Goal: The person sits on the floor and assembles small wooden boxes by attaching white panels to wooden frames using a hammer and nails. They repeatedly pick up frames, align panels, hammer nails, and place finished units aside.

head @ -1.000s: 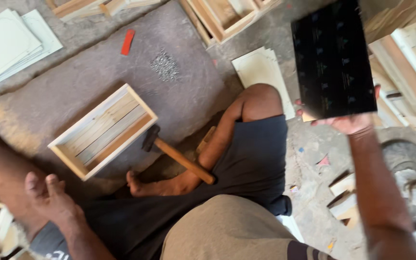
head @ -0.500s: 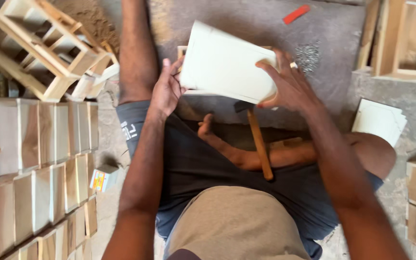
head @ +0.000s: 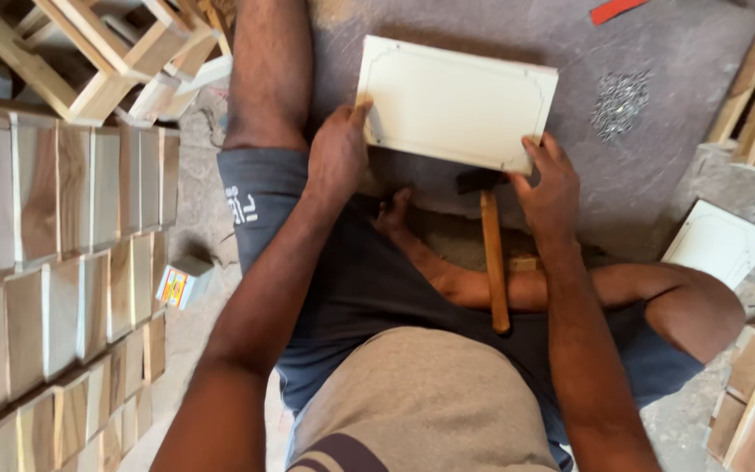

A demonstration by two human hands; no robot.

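Note:
A white rectangular panel [head: 456, 103] with a thin routed border line lies flat in front of me over the grey floor mat. My left hand [head: 336, 153] grips its near left corner and my right hand [head: 550, 185] holds its near right corner. A hammer [head: 493, 253] with a wooden handle and dark head rests across my folded leg, its head just under the panel's near edge, next to my right hand.
Rows of wooden boxes [head: 54, 271] are stacked at the left, open wooden frames [head: 89, 52] at the top left. A pile of small nails [head: 619, 103] lies on the mat [head: 675, 52], more white panels [head: 718, 245] at the right, a small colourful box [head: 178, 284] by my left thigh.
One second ago my right hand held up a dark panel at the right. Now both hands hold the white panel, which has moved lower and flatter than half a second ago.

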